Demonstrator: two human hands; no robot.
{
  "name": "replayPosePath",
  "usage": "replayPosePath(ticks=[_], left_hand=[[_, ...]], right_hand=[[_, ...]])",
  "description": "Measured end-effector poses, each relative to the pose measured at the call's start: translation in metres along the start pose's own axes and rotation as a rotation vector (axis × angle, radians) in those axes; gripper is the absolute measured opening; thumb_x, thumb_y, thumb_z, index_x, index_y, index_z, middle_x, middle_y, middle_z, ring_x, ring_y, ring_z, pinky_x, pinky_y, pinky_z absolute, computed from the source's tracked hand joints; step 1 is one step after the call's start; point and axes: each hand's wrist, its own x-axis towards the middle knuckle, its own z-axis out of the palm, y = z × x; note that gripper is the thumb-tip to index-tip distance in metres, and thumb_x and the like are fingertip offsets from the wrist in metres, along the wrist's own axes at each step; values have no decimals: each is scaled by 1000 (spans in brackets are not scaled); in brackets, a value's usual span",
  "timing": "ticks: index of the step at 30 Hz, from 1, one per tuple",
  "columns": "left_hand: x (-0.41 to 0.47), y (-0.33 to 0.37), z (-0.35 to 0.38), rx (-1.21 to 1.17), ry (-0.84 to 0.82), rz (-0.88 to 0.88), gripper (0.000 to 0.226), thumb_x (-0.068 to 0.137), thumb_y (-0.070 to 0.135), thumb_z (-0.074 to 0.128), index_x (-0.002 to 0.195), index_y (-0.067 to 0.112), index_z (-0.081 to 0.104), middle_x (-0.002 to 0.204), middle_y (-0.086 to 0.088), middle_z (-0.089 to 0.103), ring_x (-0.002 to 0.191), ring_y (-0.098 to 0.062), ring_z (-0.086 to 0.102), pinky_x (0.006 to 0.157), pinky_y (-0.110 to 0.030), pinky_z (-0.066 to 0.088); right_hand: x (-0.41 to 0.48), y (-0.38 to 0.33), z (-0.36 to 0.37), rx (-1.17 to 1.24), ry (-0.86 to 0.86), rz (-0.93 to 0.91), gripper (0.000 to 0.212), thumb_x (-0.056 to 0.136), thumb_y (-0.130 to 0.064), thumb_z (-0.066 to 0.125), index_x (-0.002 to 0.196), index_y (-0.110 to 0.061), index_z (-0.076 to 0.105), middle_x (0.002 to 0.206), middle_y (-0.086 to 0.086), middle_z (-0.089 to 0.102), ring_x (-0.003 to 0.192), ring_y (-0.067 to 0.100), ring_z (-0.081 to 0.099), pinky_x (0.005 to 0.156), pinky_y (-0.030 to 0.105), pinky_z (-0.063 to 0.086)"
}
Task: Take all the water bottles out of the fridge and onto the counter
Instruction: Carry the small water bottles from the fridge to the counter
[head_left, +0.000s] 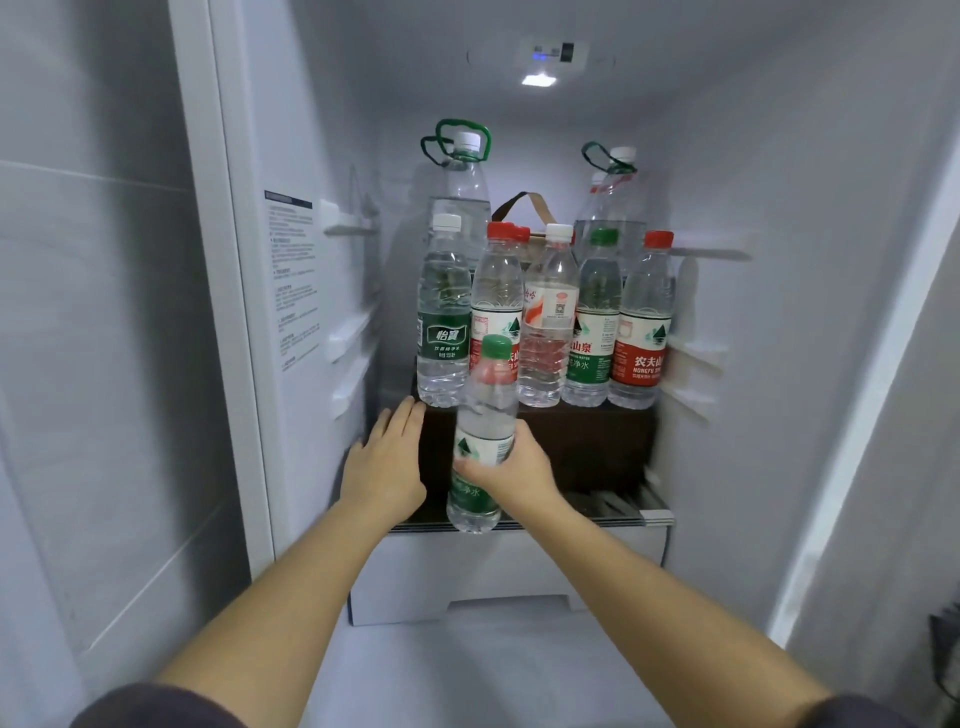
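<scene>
Right hand (511, 467) is wrapped round the label of the green-capped bottle (488, 400), which is upright just in front of the dark box (587, 447). Left hand (387, 462) is flat with fingers straight and holds nothing, its tips near the box's 9 o'clock corner. At least five bottles stand on the box, with two handled jugs (460, 192) behind at 12 o'clock.

Draw your bottle straight back, keeping it upright and clear of the row. The white-capped bottle (442, 322) suits your left hand next. The desk is not in view.

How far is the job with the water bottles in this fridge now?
Done: cannot tell; no counter is in view. In hand: the right hand grips a green-capped bottle, held in front of the dark box. Left: at least five small bottles on that box, two large handled bottles behind them.
</scene>
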Motion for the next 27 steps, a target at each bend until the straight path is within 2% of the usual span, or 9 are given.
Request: replayPosePath(ticks=[4, 8, 16, 18, 21, 22, 24, 26, 27], left_hand=[[-4, 3, 5, -16, 24, -18, 97, 79, 3, 60, 155, 23, 3, 163, 6, 1, 149, -23, 11, 116, -44, 29], [-5, 5, 7, -33, 44, -17, 97, 79, 3, 61, 155, 22, 3, 163, 5, 1, 149, -23, 11, 116, -45, 29], [-5, 7, 6, -47, 49, -26, 97, 79, 4, 62, 155, 21, 4, 163, 4, 2, 149, -22, 12, 116, -44, 28], [-4, 6, 7, -33, 52, -24, 96, 79, 5, 62, 155, 21, 5, 163, 4, 3, 149, -22, 12, 116, -43, 29], [-2, 7, 7, -13, 92, -13, 89, 80, 6, 61, 154, 19, 12, 162, 1, 11, 148, -22, 16, 115, -42, 30], [0, 9, 6, -15, 122, -2, 83, 81, 5, 60, 152, 17, 19, 160, -1, 19, 146, -23, 20, 114, -41, 32], [7, 13, 2, -96, 193, -16, 64, 82, 3, 58, 141, 14, 36, 148, -5, 37, 137, -25, 34, 106, -40, 40], [20, 22, -6, -312, 291, -118, 46, 84, 5, 56, 127, 11, 44, 133, -7, 44, 121, -26, 46, 92, -37, 45], [28, 27, -10, -428, 349, -153, 41, 84, 7, 58, 123, 9, 45, 129, -8, 44, 116, -25, 47, 88, -34, 44]], right_hand=[[4, 2, -47, -10, 125, 57, 61, 67, -21, 88, 114, -27, 50, 110, -5, 64, 104, 17, 62, 88, 36, 53], [10, 9, -87, -91, 212, 100, 69, 69, -22, 86, 127, -22, 50, 124, 0, 64, 115, 22, 61, 98, 48, 51], [14, 29, -98, -163, 287, 196, 67, 71, -21, 85, 125, -14, 45, 124, 9, 62, 113, 30, 61, 93, 45, 52], [20, 22, -99, -145, 296, 171, 74, 69, -23, 85, 130, -14, 44, 126, 8, 57, 114, 29, 58, 96, 46, 51], [39, -14, -104, -58, 404, 19, 80, 69, -28, 84, 136, -20, 41, 126, -2, 49, 110, 17, 53, 95, 38, 50], [46, -28, -106, -55, 432, -23, 72, 73, -29, 82, 132, -20, 43, 123, -3, 52, 108, 16, 54, 92, 36, 49], [56, -45, -104, -85, 420, -42, 41, 81, -26, 75, 114, -22, 51, 109, -4, 60, 101, 17, 59, 80, 30, 46], [60, -47, -98, -115, 442, -52, 15, 84, -23, 66, 95, -23, 56, 89, -9, 62, 93, 19, 62, 69, 27, 40], [59, -44, -96, -119, 467, -64, 10, 83, -22, 64, 90, -25, 57, 84, -11, 61, 90, 19, 62, 69, 28, 40]])
